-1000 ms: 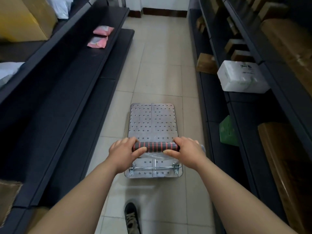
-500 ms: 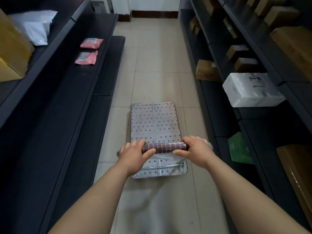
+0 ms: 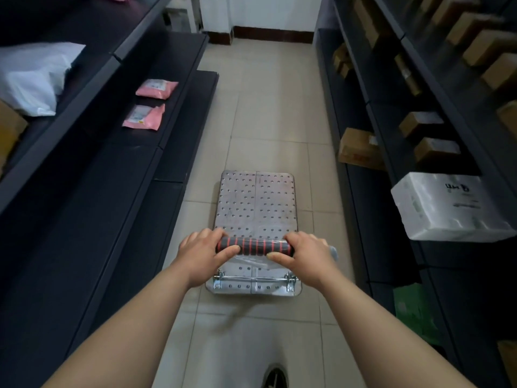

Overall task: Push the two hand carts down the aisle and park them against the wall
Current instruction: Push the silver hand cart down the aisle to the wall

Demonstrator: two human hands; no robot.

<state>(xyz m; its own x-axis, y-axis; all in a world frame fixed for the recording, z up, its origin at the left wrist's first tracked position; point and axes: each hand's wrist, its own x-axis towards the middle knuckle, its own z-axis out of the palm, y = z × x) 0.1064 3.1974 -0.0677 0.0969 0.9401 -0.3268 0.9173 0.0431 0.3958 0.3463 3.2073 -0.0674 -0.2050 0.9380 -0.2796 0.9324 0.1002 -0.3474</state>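
Both grips (image 3: 206,254) (image 3: 305,259) around cart handle (image 3: 255,245).

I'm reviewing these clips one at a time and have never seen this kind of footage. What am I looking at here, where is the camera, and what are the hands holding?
There is no robot here. A camera worn on a person's head looks forward and down, so you see their own bare arms. The left hand and right hand both grip the black foam handle with red rings of a silver perforated metal hand cart. Its deck carries nothing. It stands on the beige tiled floor of an aisle between dark shelves that hold pink parcels, brown cardboard boxes and a white foam box. The white wall lies ahead. Only one cart is visible.
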